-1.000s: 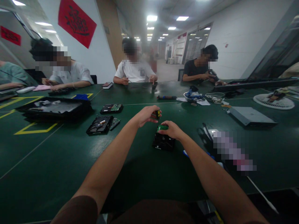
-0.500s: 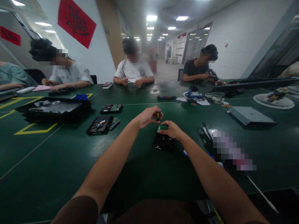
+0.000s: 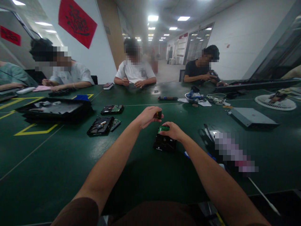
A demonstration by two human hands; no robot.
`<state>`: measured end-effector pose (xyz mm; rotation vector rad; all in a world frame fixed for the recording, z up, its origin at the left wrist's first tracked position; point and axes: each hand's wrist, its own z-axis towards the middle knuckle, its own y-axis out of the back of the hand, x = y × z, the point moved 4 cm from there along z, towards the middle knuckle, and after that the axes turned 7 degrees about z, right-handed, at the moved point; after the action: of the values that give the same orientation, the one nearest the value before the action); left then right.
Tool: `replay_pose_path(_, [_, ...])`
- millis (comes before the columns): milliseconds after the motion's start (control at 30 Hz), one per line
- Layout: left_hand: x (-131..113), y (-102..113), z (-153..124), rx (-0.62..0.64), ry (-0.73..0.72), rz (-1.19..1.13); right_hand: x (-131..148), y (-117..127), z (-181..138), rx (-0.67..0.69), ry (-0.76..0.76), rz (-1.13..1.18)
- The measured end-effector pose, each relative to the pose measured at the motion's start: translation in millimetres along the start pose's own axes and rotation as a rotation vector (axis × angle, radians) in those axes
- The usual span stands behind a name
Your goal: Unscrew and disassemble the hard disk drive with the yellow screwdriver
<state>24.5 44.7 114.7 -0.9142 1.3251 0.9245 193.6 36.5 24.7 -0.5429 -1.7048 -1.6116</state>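
Note:
A black hard drive (image 3: 164, 142) with a green circuit board (image 3: 163, 128) at its far end lies on the dark green table (image 3: 70, 163) in front of me. My right hand (image 3: 172, 130) rests on the drive's far end, fingers curled over the board. My left hand (image 3: 148, 115) is closed round the dark handle of a small screwdriver (image 3: 159, 114), held upright just above the drive's far end. The tool's tip is hidden behind my hands.
Two opened drives (image 3: 101, 125) (image 3: 112, 109) and a black tray (image 3: 53, 109) lie to the left. A grey flat case (image 3: 252, 116), cables (image 3: 216, 98), a bowl of parts (image 3: 193, 96) and a fan grille (image 3: 275, 102) sit right. Three people sit along the far edge.
My left hand has turned slightly on the screwdriver handle, hiding its yellow mark. The right hand and drive stay put.

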Motion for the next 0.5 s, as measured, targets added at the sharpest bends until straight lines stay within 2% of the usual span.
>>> replay_pose_path(233, [1.0, 1.9, 3.3, -0.034, -0.044, 0.099, 0.0, -0.4, 0.0, 0.004, 0.003, 0.01])
replay_pose_path(367, [2.9, 0.3, 2.6, -0.054, -0.01, 0.02, 0.0, 0.1, -0.4, -0.001, 0.001, 0.005])
replay_pose_path(500, [6.0, -7.4, 2.1, 0.003, 0.02, -0.061, -0.5, -0.3, 0.2, -0.005, -0.001, -0.006])
